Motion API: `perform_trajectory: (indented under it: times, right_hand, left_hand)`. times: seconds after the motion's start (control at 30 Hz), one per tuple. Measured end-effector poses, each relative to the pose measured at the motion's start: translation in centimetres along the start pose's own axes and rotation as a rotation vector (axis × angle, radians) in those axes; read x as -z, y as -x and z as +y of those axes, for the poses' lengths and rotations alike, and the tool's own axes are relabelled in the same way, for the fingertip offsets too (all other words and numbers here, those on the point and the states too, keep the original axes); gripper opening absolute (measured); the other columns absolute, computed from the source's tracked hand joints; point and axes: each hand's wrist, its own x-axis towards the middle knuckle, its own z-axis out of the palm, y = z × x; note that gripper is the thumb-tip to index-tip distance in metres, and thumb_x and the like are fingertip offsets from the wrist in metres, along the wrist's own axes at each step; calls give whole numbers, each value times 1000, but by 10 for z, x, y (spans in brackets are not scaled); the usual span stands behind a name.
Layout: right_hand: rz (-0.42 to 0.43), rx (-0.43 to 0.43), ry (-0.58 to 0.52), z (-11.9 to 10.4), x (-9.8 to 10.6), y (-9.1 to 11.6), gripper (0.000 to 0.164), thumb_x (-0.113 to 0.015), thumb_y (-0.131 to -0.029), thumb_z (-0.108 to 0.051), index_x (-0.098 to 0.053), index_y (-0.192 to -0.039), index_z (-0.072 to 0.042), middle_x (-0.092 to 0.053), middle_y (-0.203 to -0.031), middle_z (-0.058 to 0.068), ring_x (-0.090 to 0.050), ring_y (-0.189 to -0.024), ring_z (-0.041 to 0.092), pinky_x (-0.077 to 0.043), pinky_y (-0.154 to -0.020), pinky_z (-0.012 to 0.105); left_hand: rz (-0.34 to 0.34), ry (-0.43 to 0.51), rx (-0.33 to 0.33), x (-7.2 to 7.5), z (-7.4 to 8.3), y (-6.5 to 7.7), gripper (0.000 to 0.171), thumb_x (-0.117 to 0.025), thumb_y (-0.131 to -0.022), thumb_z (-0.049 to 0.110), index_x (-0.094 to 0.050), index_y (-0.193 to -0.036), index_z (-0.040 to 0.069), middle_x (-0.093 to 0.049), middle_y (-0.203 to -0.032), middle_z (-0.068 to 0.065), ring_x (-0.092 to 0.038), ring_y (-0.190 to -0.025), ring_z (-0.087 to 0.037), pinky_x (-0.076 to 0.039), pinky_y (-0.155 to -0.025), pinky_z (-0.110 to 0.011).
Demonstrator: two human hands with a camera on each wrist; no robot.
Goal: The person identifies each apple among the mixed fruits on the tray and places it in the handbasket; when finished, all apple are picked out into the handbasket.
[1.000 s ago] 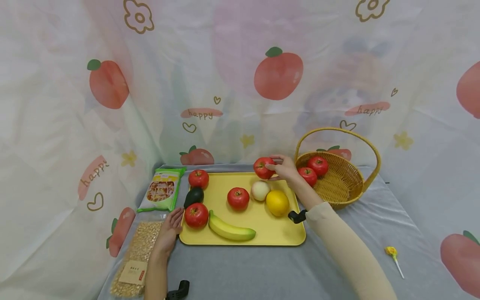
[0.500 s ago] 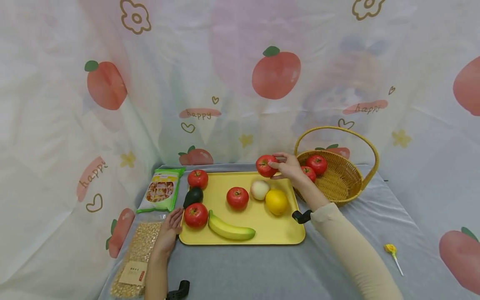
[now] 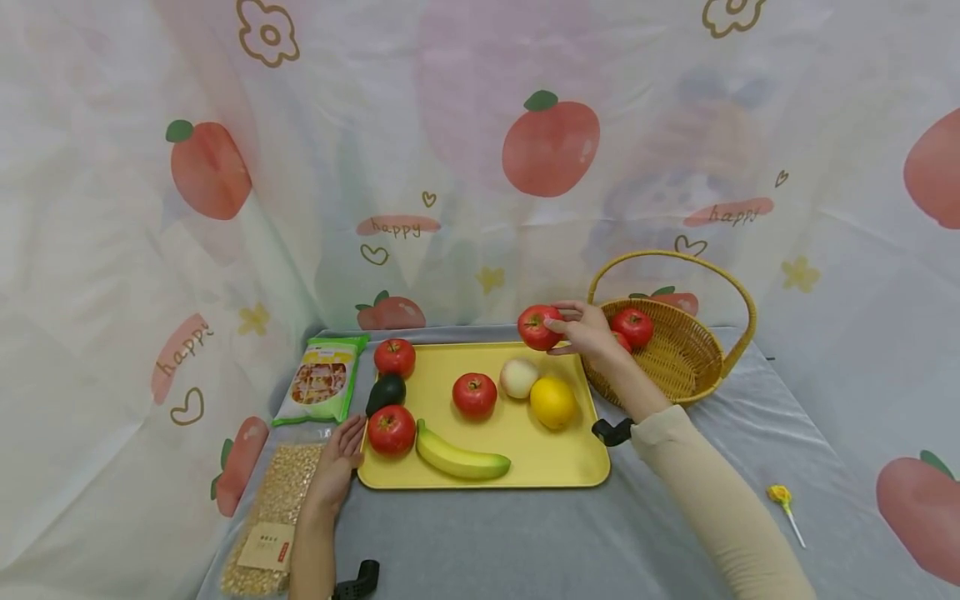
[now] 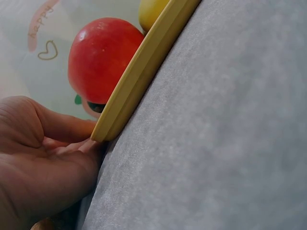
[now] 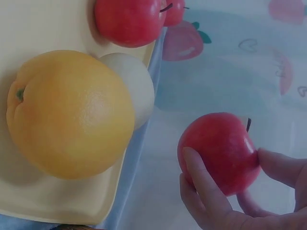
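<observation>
In the head view, my right hand (image 3: 585,332) grips a red apple (image 3: 537,327) between thumb and fingers above the far right of the yellow tray (image 3: 547,462). The right wrist view shows the fingertips around this apple (image 5: 218,153). My left hand (image 3: 337,458) is at the tray's left edge, its thumb and fingers touching the rim in the left wrist view. On the tray lie several more apples, one in the middle (image 3: 475,396), a banana (image 3: 461,454), a dark green avocado (image 3: 386,395), a pale round fruit (image 3: 519,378) and an orange (image 3: 552,402).
A wicker basket (image 3: 693,367) with a tall handle stands right of the tray, holding two apples, one partly hidden by my right hand. A green-edged food packet (image 3: 322,379) and a clear bag of grains (image 3: 277,492) lie at left. A lollipop (image 3: 782,498) lies far right.
My right hand has carried the apple slightly right and up, closer to the basket, covering more of one apple there. The left hand stays at the tray's edge.
</observation>
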Motion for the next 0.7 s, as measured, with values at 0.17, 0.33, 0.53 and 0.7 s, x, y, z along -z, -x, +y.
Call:
perform_trajectory:
  times: [0.17, 0.33, 0.53, 0.7]
  right_hand:
    - [-1, -3, -21, -2, 5, 3, 59, -65, -103, -12, -42, -156, -2, -43, -156, 27, -60, -123, 51, -61, -86, 54]
    - [3, 5, -12, -1, 11, 8, 60, -65, -103, -12, -41, -157, -2, -43, -156, 27, -60, -123, 51, -61, -87, 54]
    - [10, 17, 8, 0, 17, 16, 61, -64, -103, -11, -38, -158, -1, -42, -156, 28, -59, -124, 52, -64, -80, 46]
    - [6, 0, 14, 0, 22, 19, 60, -64, -104, -13, -38, -158, -3, -41, -157, 27, -58, -126, 50, -64, -81, 44]
  left_hand:
    - [-3, 4, -4, 0, -1, 1, 76, -34, -90, -24, -18, -162, -5, -23, -168, -26, -20, -158, -38, -18, -126, -50]
    - [-1, 10, 7, -1, -2, 0, 76, -34, -90, -24, -19, -162, -4, -24, -169, -24, -21, -158, -36, -19, -127, -48]
    - [-8, 3, 10, -1, -1, 1, 76, -35, -91, -23, -18, -163, -4, -23, -169, -24, -20, -158, -36, -19, -127, -48]
    - [2, -9, 23, -1, 2, 3, 75, -35, -92, -22, -18, -163, -2, -23, -169, -22, -20, -158, -34, -19, -127, -47]
